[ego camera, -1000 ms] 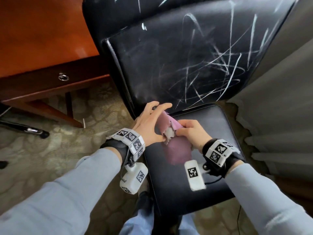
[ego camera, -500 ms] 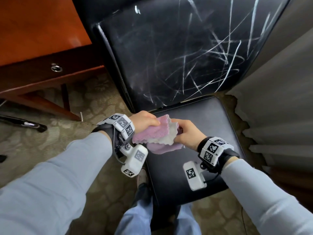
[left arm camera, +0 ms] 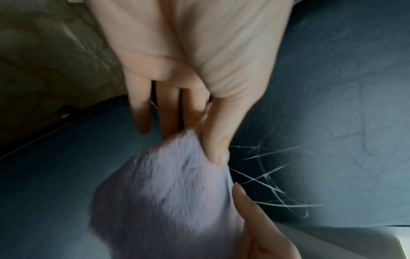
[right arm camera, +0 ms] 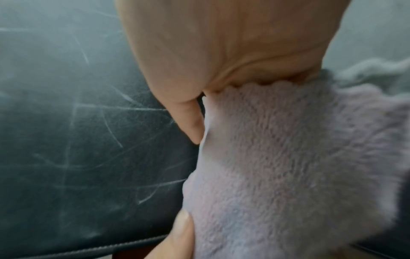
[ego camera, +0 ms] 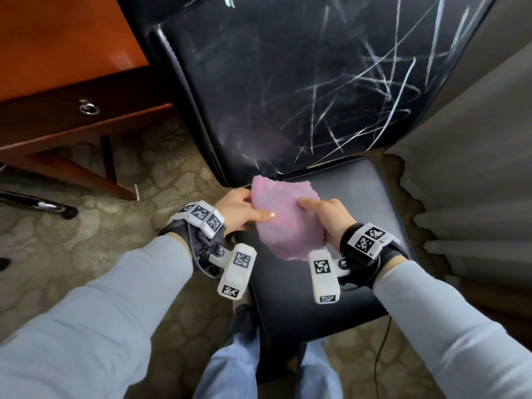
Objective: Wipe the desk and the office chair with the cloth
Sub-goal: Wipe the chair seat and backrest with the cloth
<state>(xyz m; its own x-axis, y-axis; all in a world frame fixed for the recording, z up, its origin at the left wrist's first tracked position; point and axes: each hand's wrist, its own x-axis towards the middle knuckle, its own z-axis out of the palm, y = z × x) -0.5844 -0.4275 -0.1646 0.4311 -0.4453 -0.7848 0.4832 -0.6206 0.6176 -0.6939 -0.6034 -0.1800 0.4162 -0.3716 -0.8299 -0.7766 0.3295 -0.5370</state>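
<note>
Head view: both hands hold the pink cloth spread in the air above the black chair seat, just in front of the backrest. Left hand pinches the cloth's left edge, thumb on top. Right hand grips the right edge, thumb on the upper face, other fingers hidden behind the fabric. The cloth hangs as one open sheet; its lower edge is near the white wrist units.

Only this view shows the surroundings: the backrest crossed by many white scribble marks, denser on its right part; a red-brown desk upper left with a drawer front bearing a round metal lock; patterned carpet; grey curtain folds at right.

Left wrist view, blurred: left hand palm toward the camera, thumb clamped on a cloth corner, three fingers extended behind it. Another fingertip meets the cloth's right side from below. White marks on the leather just beside it.

Right wrist view: right hand, cloth pile in close detail, scalloped hem tucked against the palm, thumb along the fabric edge. A finger of the other hand touches the cloth from below left. Stitched chair seam at the bottom.

Drawer appears closed; contents not visible.
</note>
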